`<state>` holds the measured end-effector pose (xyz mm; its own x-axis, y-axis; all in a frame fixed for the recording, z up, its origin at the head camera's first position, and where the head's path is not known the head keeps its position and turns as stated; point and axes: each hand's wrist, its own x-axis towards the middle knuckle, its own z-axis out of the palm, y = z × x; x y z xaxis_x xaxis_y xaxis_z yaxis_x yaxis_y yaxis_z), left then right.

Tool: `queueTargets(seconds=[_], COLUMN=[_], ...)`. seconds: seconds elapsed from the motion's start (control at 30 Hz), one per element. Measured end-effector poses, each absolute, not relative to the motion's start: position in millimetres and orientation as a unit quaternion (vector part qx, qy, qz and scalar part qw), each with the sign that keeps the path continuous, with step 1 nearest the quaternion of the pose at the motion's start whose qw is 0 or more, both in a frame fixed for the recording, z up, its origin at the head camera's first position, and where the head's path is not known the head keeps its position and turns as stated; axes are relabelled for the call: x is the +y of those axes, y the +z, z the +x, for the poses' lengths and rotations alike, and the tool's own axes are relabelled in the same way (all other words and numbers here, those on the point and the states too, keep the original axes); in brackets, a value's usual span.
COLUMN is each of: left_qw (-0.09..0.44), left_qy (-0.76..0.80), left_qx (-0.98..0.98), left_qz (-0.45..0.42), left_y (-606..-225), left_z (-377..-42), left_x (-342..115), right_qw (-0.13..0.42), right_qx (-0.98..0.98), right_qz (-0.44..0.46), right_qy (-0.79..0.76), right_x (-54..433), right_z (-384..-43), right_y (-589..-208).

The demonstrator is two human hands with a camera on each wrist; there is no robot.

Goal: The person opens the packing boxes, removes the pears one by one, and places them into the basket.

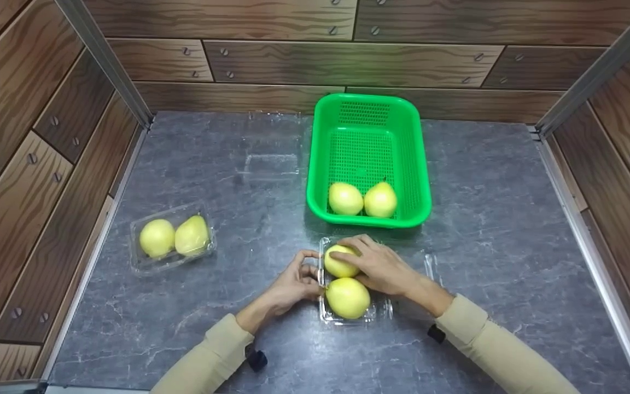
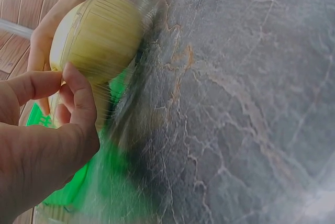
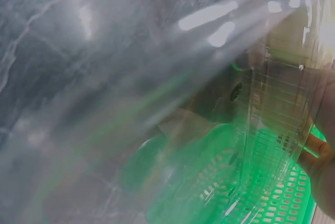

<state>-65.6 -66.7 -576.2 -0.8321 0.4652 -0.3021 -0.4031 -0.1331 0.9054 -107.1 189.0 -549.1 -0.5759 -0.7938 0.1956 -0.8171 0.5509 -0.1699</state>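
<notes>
Two yellow-green pears lie in an open clear plastic clamshell container (image 1: 323, 316) in front of the basket. In the head view my right hand (image 1: 385, 269) curls its fingers over the far pear (image 1: 339, 262). The near pear (image 1: 349, 299) lies beside it, its stem pointing left. My left hand (image 1: 292, 287) is at the container's left side; in the left wrist view its thumb and finger (image 2: 78, 90) pinch the thin rim by the pear's stem. The lid (image 3: 209, 67) spreads rightward under my right wrist, blurred in the right wrist view.
Behind the container stands a green basket (image 1: 423, 164) with two pears (image 1: 380, 200) at its near end. A closed clear container (image 1: 156, 268) holding two pears lies on the left. Another clear plastic container (image 1: 271, 164) sits left of the basket. Wood-patterned walls enclose the grey table.
</notes>
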Motion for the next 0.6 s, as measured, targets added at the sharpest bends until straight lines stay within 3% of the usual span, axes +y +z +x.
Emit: queueTargets(seconds=[0.6], left_qw=[0.294], left_qy=[0.758], left_qx=[0.582], left_qz=[0.024], left_y=[-575], left_z=[-65], left_x=[-67], right_qw=[0.103], right_qx=[-0.858], right_qz=[0.492], right_qy=[0.102], right_x=[200], right_z=[-111], right_y=[-542])
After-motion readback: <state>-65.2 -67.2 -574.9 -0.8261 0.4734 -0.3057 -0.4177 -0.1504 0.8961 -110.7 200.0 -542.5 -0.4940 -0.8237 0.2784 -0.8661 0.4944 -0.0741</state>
